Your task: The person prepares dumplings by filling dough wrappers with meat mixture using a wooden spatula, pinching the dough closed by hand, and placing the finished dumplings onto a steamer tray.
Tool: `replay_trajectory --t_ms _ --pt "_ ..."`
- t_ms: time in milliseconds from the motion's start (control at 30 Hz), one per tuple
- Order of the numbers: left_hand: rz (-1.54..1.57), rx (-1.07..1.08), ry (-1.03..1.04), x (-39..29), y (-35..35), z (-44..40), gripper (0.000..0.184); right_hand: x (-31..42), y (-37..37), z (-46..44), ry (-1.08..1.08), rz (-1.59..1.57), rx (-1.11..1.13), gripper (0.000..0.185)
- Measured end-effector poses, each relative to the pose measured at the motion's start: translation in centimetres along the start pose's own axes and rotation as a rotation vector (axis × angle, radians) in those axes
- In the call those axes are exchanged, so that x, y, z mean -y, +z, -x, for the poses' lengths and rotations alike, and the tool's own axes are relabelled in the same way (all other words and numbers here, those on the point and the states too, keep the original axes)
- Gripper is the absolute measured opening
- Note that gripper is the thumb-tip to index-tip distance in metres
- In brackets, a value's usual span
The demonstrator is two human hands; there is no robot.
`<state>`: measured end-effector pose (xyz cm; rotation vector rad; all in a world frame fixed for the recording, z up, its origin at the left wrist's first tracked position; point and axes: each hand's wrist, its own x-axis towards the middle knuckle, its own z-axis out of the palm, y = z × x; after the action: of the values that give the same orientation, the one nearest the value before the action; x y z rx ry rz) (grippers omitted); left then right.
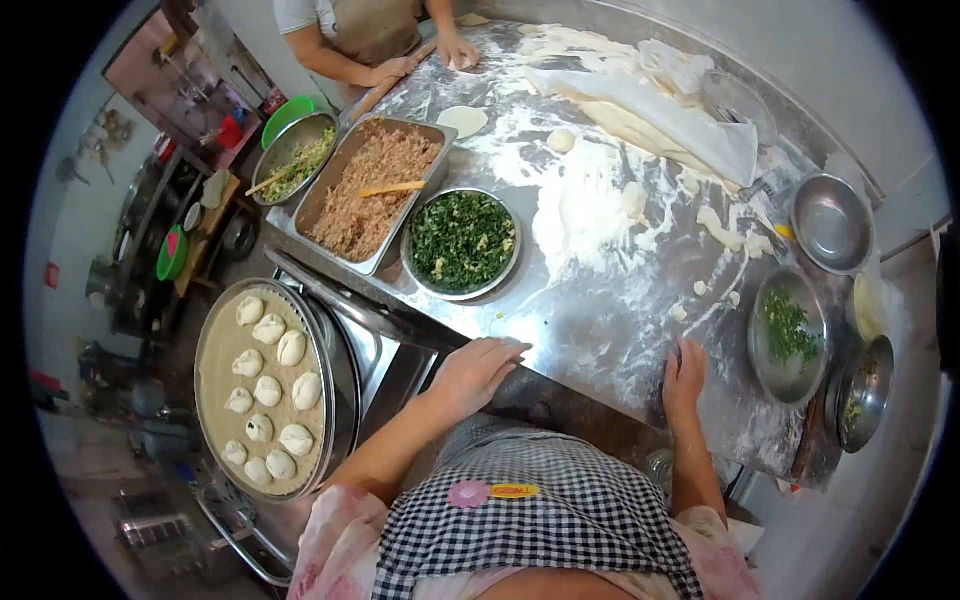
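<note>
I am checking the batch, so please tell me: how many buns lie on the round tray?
12 buns, all on the round tray: roughly four along its left, four down the middle, four along the right. None seems hidden.

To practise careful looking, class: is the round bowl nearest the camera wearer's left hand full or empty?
Full, or nearly so: the bowl shows chopped dark greens from side to side, close to its rim.
</note>
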<state>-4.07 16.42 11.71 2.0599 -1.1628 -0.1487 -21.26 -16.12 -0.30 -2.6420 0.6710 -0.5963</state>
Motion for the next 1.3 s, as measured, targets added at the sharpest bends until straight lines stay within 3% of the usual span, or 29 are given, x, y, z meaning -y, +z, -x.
replay_trajectory --t_ms 133,267,400,533,667,733,867,933,1000,1133,1167,1200,1233,1300 --pt "-0.039 0.099 0.011 1.8 0.1 -6.0 0.024 -0.5 0.9 0.6 -0.023 0.02 0.003 0.035" --pt "-0.082 0.055 0.033 6.4 0.3 -13.2 0.027 -0.2 0.8 0.4 -0.017 0.027 -0.005 0.036" --pt "0.033 0.028 -0.262 12.9 -0.9 -23.4 0.035 -0.3 1.0 0.1 0.053 0.143 0.084 0.035" --pt "-0.264 -0.04 -0.218 23.9 -5.0 -33.8 0.037 -0.7 1.2 0.1 0.022 0.193 0.098 0.036" --pt "-0.443 -0.081 -0.348 37.2 -9.3 -38.6 0.046 -0.8 1.5 0.4 0.065 0.307 0.149 0.042" --pt "-0.554 0.053 -0.689 40.7 -10.5 -39.6 0.058 -0.3 1.3 0.1 0.108 0.304 0.186 0.043" --pt "-0.573 0.15 -0.827 45.3 -10.5 -38.5 0.073 1.2 0.7 -1.2 0.125 0.285 0.209 0.045" --pt "-0.466 0.29 -0.917 41.1 -12.1 -39.0 0.078 1.0 0.8 -1.2 0.104 0.286 0.205 0.044" --pt "-0.438 0.296 -0.772 46.8 -10.7 -39.0 0.072 0.9 0.8 -1.4 0.088 0.279 0.194 0.044" --pt "-0.425 0.227 -0.531 38.4 -10.1 -39.1 0.047 0.6 0.6 -1.4 0.078 0.243 0.187 0.047" --pt "-0.303 0.095 -0.503 35.9 -9.4 -39.0 0.045 0.2 0.9 -1.9 0.059 0.225 0.191 0.048" --pt "-0.122 0.145 -0.56 31.6 -9.7 -38.7 0.051 0.4 1.0 -3.0 0.051 0.155 0.141 0.051" --pt "-0.25 0.086 -0.471 29.9 -8.2 -38.1 0.06 1.2 0.9 -4.5 0.044 0.08 0.101 0.054" --pt "0.202 0.03 -0.503 25.3 -6.2 -36.4 0.072 3.6 1.0 -8.0 0.145 -0.254 0.105 0.059"
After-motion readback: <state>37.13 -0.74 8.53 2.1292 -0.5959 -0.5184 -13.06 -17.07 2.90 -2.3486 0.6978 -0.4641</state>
